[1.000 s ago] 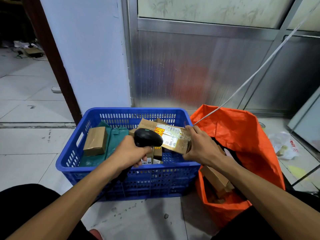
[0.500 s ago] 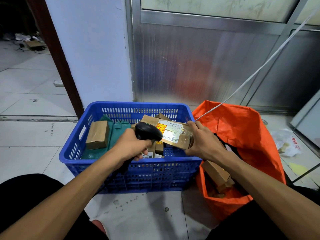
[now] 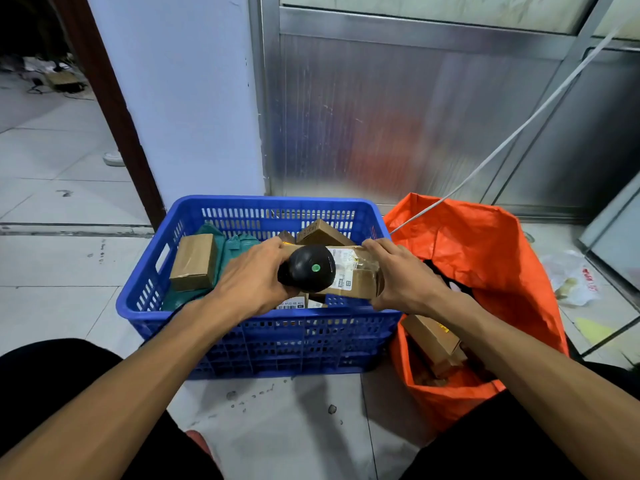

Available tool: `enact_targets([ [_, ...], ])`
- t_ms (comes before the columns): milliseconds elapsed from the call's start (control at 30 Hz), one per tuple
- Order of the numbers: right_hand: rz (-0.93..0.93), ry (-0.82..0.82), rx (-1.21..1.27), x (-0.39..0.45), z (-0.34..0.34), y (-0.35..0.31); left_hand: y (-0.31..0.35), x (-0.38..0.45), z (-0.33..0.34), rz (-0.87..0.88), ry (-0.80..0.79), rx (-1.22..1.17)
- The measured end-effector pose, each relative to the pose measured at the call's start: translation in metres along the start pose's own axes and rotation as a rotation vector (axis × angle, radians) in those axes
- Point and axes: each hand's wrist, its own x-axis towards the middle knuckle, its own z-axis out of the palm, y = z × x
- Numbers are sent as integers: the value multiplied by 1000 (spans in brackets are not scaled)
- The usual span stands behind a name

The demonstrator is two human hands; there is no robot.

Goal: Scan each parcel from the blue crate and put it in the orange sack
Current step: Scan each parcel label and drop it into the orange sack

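One blue crate stands on the floor, with one orange sack beside it. There is one black scanner and two hands: the left hand and the right hand. One cardboard parcel is held above the crate. Inside the crate, at least two more cardboard boxes show plainly, one at the left and one at the back, along with two green mailers and at least one labelled parcel partly hidden below the scanner. The sack holds at least two cardboard boxes; any others are hidden. One white cable runs down to the sack. One plastic bag lies on the floor.
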Motion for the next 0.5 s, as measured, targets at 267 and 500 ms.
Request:
enact_targets([
  [267, -138, -16, -26, 1, 5, 0, -5, 4, 0, -31, -10, -35],
  [500, -143, -16, -42, 0, 3, 1, -4, 5, -1, -41, -39, 15],
])
